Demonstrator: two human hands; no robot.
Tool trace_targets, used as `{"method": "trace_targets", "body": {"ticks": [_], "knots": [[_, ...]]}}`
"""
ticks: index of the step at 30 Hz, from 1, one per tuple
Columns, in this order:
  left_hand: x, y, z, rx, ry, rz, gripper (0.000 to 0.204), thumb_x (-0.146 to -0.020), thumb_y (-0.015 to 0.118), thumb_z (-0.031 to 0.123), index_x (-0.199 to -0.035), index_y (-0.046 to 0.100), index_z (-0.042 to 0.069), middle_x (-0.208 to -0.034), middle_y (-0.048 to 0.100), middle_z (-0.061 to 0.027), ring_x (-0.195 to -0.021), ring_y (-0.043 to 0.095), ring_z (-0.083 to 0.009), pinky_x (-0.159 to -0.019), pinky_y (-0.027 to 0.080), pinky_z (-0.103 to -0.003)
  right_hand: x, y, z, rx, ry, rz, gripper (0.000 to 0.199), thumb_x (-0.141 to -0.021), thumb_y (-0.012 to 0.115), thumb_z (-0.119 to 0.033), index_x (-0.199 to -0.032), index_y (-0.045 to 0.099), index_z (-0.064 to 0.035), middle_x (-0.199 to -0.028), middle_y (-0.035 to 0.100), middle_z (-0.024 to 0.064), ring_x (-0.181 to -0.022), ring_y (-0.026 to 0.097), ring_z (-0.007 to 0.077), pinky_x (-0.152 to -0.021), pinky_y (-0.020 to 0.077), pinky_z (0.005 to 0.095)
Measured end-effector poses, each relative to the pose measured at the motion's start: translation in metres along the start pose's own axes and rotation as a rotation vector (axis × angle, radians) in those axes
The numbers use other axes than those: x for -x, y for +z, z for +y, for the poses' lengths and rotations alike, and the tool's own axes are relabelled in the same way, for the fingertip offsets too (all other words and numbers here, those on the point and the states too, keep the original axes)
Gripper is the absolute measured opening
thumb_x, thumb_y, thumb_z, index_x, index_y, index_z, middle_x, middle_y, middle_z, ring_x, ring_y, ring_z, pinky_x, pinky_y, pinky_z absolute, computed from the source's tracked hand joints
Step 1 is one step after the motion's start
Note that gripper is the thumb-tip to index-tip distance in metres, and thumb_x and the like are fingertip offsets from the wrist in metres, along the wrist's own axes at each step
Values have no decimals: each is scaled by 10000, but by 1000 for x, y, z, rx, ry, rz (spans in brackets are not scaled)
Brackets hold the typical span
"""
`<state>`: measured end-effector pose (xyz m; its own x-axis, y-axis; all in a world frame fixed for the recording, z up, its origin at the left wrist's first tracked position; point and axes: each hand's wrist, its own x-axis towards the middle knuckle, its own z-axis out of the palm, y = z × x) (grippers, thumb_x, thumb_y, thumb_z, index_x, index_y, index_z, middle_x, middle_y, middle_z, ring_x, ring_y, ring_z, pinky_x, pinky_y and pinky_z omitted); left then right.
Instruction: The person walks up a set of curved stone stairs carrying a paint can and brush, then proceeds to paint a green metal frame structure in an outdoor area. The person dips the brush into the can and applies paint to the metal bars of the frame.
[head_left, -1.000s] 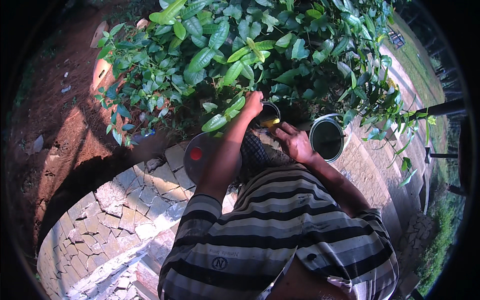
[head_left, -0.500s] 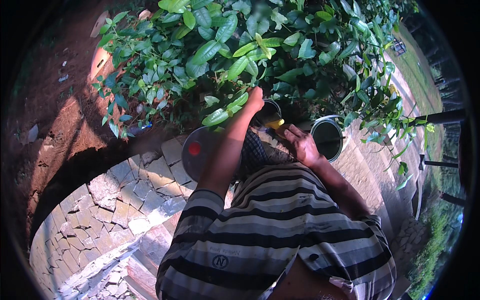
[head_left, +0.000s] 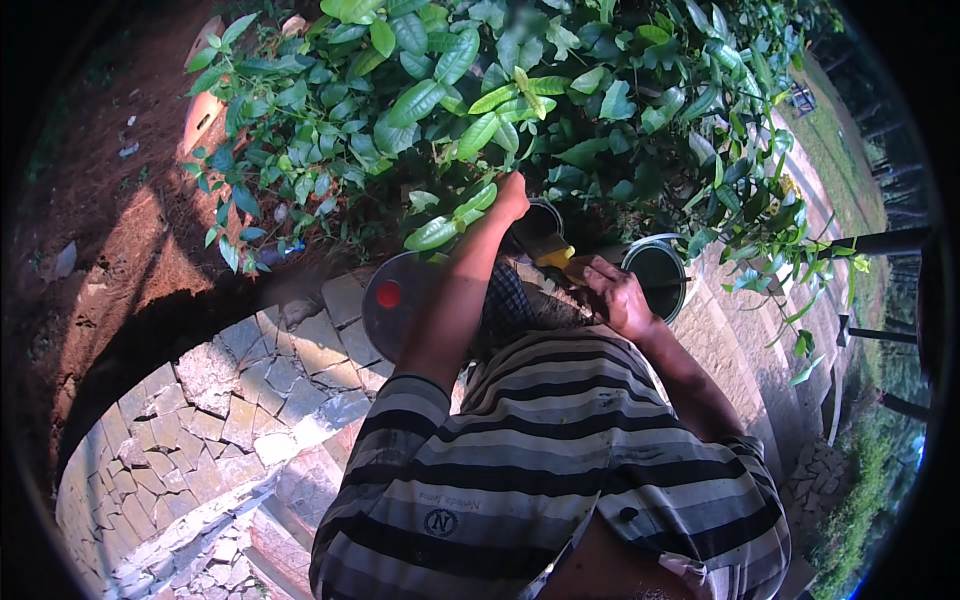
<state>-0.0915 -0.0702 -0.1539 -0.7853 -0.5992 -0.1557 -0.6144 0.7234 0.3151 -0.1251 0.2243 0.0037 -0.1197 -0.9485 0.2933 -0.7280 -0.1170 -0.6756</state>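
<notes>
My left hand (head_left: 513, 197) is closed at the left rim of a small round tin (head_left: 545, 214) under the leaves; its fingertips are hidden. My right hand (head_left: 612, 293) pinches a paintbrush (head_left: 556, 257) with a yellow upper part. The brush's flat grey-brown end points left and up, at the tin's near side. Just right of this hand stands a larger open tin (head_left: 656, 276) with a pale rim and dark inside. A grey round lid-like thing (head_left: 390, 325) with a red spot lies left of my knees, partly behind my left forearm.
A dense leafy bush (head_left: 470, 100) spreads over the far side and hangs above my hands. Stone paving (head_left: 230, 430) lies at the near left, bare red-brown soil (head_left: 110, 290) beyond it. Pale paved steps (head_left: 740, 330) run down the right. Dark posts (head_left: 880, 238) jut in at the far right.
My right hand has shifted slightly right and turned, carrying the paintbrush with it. More of the brush's flat end now shows by the small tin. My left hand has stayed almost still.
</notes>
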Motion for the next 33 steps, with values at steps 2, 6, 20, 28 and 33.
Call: {"method": "trace_targets", "body": {"ticks": [2, 6, 20, 28, 33], "knots": [[1, -4, -3, 67, -9, -31, 156, -695, 802, 68, -830, 746, 15, -918, 738, -204, -911, 720, -384, -819, 579, -446, -6, -3, -2, -55, 27, 53, 403, -791, 674, -4, -1194, 662, -11, -1107, 672, 189, -973, 682, 395, -802, 579, 424], [6, -24, 5, 93, 19, -138, 149, -719, 764, 7, -859, 718, -16, -967, 721, -239, -973, 702, -407, -843, 565, -455, -19, -10, -4, -68, 280, 323, 247, -903, 696, -27, -1149, 682, -12, -971, 695, 164, -799, 701, 266, -694, 539, 358], [11, -20, 2, 190, -45, -30, 290, -737, 885, 171, -925, 720, 24, -963, 735, -188, -934, 712, -359, -799, 554, -438, -25, -20, 62, 99, 458, 37, 316, -914, 647, -311, -1079, 702, -47, -953, 728, 221, -846, 698, 419, -786, 551, 491], [7, -25, 5, 124, -18, -74, 254, -746, 884, 178, -873, 728, 22, -906, 737, -195, -880, 724, -360, -788, 561, -446, -5, -15, 80, 535, 186, -214, 365, -937, 632, -236, -1294, 652, -161, -891, 663, 191, -767, 629, 408, -713, 508, 513], [4, -18, 3, 180, -21, -83, 217, -751, 872, 181, -865, 743, 49, -908, 749, -167, -884, 731, -344, -789, 567, -445, -16, 10, 49, 566, 244, -304, 222, -966, 575, -299, -1010, 652, -96, -849, 649, 189, -804, 686, 366, -690, 553, 482]]}}
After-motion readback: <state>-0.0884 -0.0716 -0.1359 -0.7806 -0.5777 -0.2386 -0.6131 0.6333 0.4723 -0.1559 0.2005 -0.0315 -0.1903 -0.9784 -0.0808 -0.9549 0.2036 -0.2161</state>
